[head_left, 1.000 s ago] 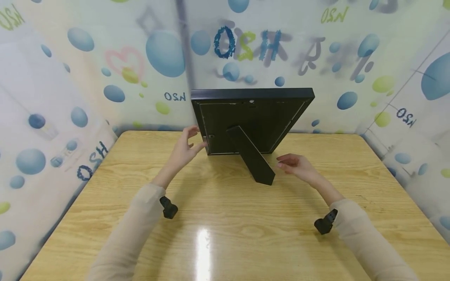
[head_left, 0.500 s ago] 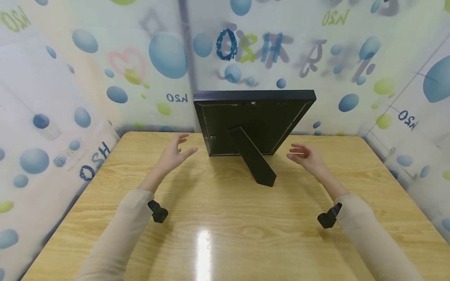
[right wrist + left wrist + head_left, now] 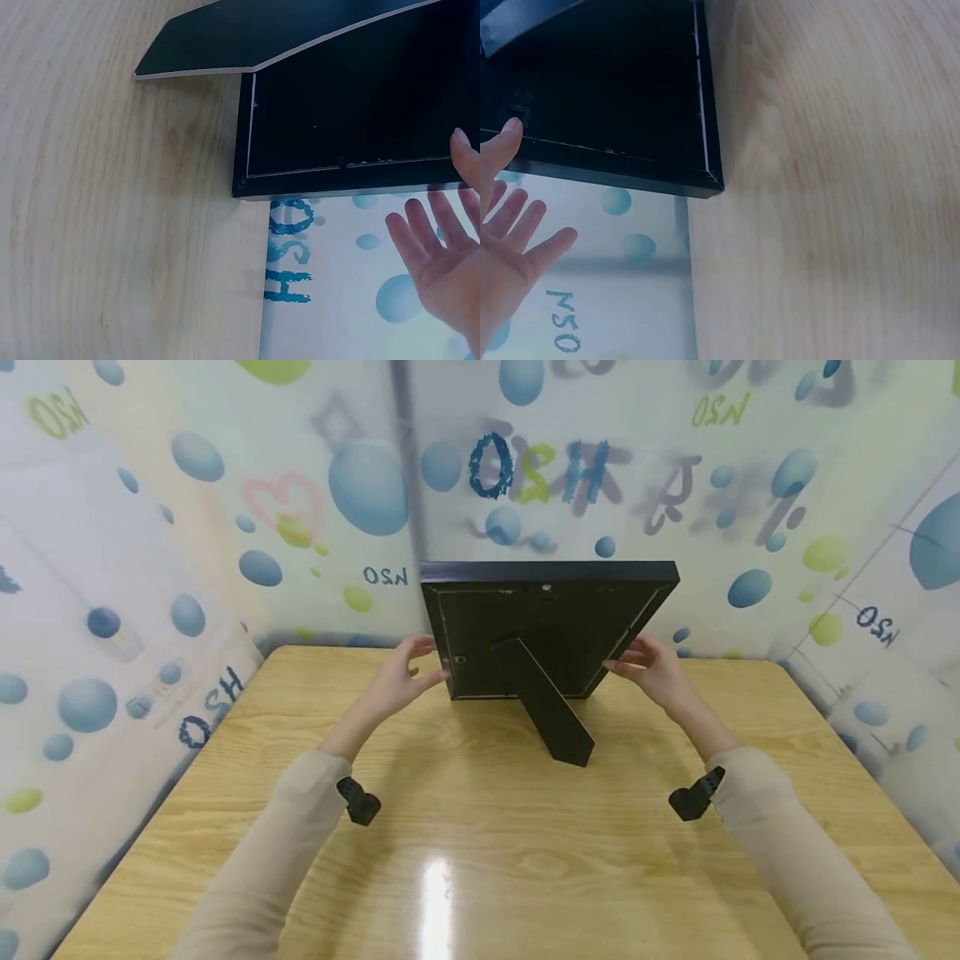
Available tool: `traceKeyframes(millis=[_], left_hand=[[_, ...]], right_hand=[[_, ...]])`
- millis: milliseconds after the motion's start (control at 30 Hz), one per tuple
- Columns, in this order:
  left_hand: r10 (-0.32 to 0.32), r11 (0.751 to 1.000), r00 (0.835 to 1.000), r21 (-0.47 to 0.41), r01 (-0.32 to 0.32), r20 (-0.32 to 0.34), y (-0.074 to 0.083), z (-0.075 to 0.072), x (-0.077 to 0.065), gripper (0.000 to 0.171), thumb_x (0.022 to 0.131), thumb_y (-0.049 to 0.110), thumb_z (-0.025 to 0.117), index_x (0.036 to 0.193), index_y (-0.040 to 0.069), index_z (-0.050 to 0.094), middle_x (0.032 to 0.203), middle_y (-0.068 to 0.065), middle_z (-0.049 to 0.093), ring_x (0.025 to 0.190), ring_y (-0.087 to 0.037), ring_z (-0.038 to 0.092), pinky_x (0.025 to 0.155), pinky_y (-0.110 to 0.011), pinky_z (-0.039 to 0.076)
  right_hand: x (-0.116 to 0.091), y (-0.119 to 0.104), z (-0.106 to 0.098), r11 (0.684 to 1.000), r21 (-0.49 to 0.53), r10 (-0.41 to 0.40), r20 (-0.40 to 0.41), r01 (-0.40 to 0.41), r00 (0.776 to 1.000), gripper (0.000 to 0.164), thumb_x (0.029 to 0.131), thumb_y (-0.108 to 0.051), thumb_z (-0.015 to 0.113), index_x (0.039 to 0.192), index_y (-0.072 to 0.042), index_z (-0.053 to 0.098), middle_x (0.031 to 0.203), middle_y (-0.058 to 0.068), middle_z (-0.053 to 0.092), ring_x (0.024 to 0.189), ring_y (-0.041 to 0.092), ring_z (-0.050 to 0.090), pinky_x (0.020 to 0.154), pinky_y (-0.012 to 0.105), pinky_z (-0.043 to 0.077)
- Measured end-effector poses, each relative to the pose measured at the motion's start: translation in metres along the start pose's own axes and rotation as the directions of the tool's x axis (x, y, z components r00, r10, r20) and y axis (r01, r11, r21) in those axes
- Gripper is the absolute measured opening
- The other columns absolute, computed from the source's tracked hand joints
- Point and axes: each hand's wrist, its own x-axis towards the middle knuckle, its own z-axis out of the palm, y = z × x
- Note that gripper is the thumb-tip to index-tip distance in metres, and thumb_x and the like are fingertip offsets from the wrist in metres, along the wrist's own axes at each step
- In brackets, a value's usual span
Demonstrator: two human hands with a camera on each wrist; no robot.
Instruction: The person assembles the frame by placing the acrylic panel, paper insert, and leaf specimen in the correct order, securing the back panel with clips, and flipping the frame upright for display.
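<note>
A black picture frame (image 3: 577, 635) stands on the table, leaning, its back toward me. Its easel leg (image 3: 546, 706) reaches out and down to the wood. At the frame's left side is my left hand (image 3: 397, 678), thumb tip right at the edge; the left wrist view shows its fingers (image 3: 526, 225) spread and fairly straight beyond the frame. My right hand (image 3: 660, 675) is at the right side, thumb (image 3: 463, 154) over the frame's back edge. In the right wrist view its fingers (image 3: 411, 236) extend loosely past the outer side. The frame's front is hidden.
The wooden table (image 3: 525, 843) spreads out in front of the frame. Close behind its far edge rises a printed backdrop (image 3: 300, 585) with blue and green drops, which also covers both sides. A small black wrist camera (image 3: 360, 802) sits at the left sleeve.
Half a second ago both hands were apart from the frame, after the left had been near its edge. Now both have moved inward to its sides. The frame stays standing in place.
</note>
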Motion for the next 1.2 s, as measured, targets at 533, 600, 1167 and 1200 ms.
traceKeyframes(millis=[533, 600, 1167, 1200], left_hand=[[0.147, 0.989, 0.988, 0.018, -0.146, -0.048, 0.004, 0.003, 0.001, 0.030, 0.089, 0.010, 0.058, 0.117, 0.002, 0.052, 0.111, -0.017, 0.059, 0.109, -0.029, 0.055, 0.097, -0.043, 0.045], [0.178, 0.983, 0.982, 0.058, -0.174, -0.062, 0.005, 0.004, -0.002, 0.030, 0.089, 0.010, 0.058, 0.116, 0.000, 0.052, 0.108, -0.018, 0.059, 0.107, -0.030, 0.056, 0.096, -0.042, 0.046], [0.381, 0.918, 0.898, 0.208, -0.339, -0.221, 0.020, 0.032, -0.028, 0.030, 0.080, 0.009, 0.069, 0.106, -0.001, 0.058, 0.094, -0.015, 0.062, 0.088, -0.025, 0.063, 0.080, -0.033, 0.055], [0.393, 0.914, 0.891, 0.207, -0.350, -0.227, 0.022, 0.035, -0.029, 0.029, 0.079, 0.010, 0.070, 0.104, -0.001, 0.058, 0.093, -0.015, 0.061, 0.088, -0.025, 0.063, 0.079, -0.032, 0.055]], right_hand=[[0.013, -0.002, 0.004, 0.988, -0.133, 0.071, -0.046, -0.077, 0.996, 0.044, 0.087, -0.013, 0.062, 0.129, -0.011, 0.050, 0.113, -0.011, 0.055, 0.091, -0.008, 0.056, 0.077, 0.010, 0.049], [0.016, -0.005, 0.007, 0.980, -0.169, 0.091, -0.068, -0.101, 0.994, 0.047, 0.087, -0.015, 0.062, 0.131, -0.006, 0.048, 0.118, 0.000, 0.055, 0.089, -0.009, 0.055, 0.076, 0.009, 0.048], [-0.013, -0.026, 0.030, 0.976, -0.072, 0.183, -0.234, -0.204, 0.955, 0.051, 0.090, -0.026, 0.056, 0.130, 0.002, 0.042, 0.128, 0.018, 0.047, 0.092, 0.000, 0.057, 0.076, 0.013, 0.051], [-0.016, -0.026, 0.033, 0.978, -0.075, 0.172, -0.238, -0.195, 0.956, 0.050, 0.090, -0.027, 0.057, 0.127, 0.003, 0.044, 0.126, 0.017, 0.049, 0.086, -0.006, 0.056, 0.076, 0.013, 0.051]])
